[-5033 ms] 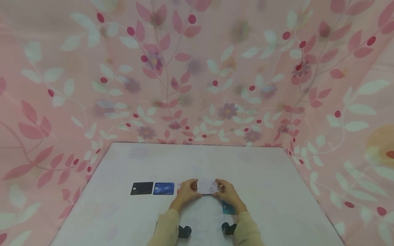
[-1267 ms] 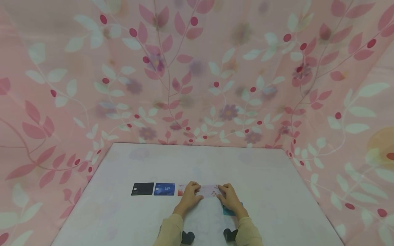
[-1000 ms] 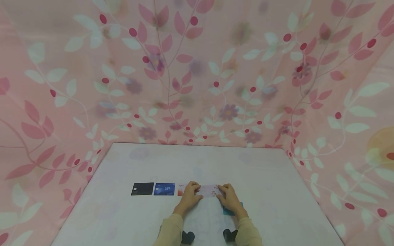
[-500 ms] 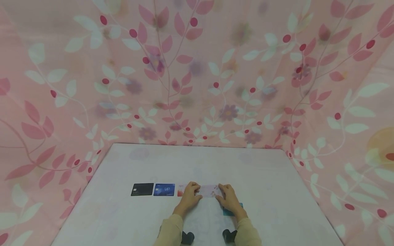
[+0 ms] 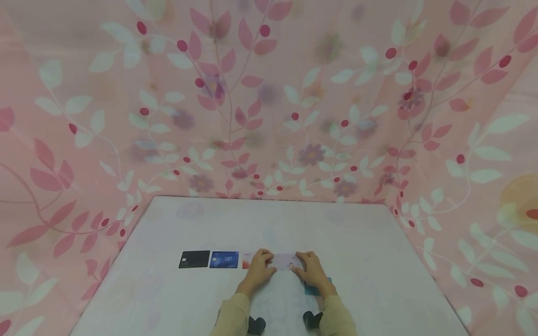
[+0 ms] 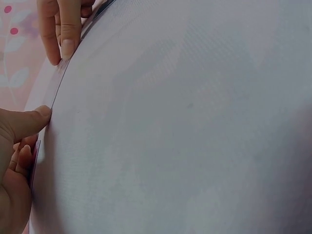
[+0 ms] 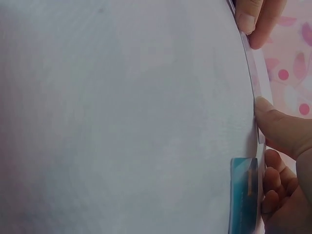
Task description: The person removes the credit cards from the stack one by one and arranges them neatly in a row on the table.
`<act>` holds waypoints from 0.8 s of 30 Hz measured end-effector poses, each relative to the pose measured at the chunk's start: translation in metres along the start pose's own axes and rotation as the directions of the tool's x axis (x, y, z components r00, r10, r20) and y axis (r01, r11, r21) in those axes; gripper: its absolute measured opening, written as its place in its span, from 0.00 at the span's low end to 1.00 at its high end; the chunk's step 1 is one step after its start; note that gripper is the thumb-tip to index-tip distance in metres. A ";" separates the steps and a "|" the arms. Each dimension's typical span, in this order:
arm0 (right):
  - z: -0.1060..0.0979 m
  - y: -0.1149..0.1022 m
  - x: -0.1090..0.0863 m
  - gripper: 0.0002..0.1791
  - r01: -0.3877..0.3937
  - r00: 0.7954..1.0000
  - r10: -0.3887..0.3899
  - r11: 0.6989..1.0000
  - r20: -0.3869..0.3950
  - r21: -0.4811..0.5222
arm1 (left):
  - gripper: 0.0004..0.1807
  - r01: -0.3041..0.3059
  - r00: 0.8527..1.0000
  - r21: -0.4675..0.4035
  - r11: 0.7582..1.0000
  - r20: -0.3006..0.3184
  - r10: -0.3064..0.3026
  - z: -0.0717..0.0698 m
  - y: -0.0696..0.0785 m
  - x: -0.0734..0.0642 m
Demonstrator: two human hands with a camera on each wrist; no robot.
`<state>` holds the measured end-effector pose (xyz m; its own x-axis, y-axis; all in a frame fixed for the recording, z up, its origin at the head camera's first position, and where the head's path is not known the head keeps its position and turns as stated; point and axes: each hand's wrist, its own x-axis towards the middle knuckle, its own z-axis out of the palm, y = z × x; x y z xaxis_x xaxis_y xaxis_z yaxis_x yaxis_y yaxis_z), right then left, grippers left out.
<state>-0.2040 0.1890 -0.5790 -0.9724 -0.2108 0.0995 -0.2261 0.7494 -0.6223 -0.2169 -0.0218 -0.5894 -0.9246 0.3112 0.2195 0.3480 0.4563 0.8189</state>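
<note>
A pale lilac card (image 5: pixel 284 262) with a small floral print lies on the white table, in line with the other cards. My left hand (image 5: pixel 259 270) pinches its left end between thumb and fingers. At the opposite end my right hand (image 5: pixel 314 270) grips it, thumb (image 7: pixel 269 117) on the near edge and fingertips at the far edge. A white-and-red card (image 5: pixel 246 261) sits just left, partly covered by my left hand. Under my right wrist a teal card (image 5: pixel 310 288) shows in part.
A black card (image 5: pixel 194 259) and a blue VIP card (image 5: pixel 224 259) continue the row leftward. Black rounded pieces (image 5: pixel 257 325) show beside both sleeves. Pink floral cloth (image 5: pixel 269 116) rises behind the white table (image 5: pixel 361 238) and along its sides.
Five seconds ago the lilac card was held up and tilted between both hands; now it lies flat in the row. Over the last half second, my right hand has shifted slightly left.
</note>
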 end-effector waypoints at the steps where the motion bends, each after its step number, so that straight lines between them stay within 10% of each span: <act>1: 0.000 0.000 0.000 0.29 -0.003 1.000 0.003 1.000 0.002 0.003 | 0.20 0.004 1.000 -0.003 1.000 0.002 -0.004 0.000 0.000 0.000; 24: -0.006 -0.001 -0.002 0.26 0.035 0.997 -0.036 0.999 0.062 0.015 | 0.22 0.006 1.000 -0.032 0.999 -0.015 -0.007 0.000 0.000 -0.001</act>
<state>-0.2018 0.1920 -0.5740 -0.9582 -0.2764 0.0734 -0.2594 0.7323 -0.6296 -0.2158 -0.0216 -0.5897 -0.9292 0.2954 0.2223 0.3373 0.4315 0.8367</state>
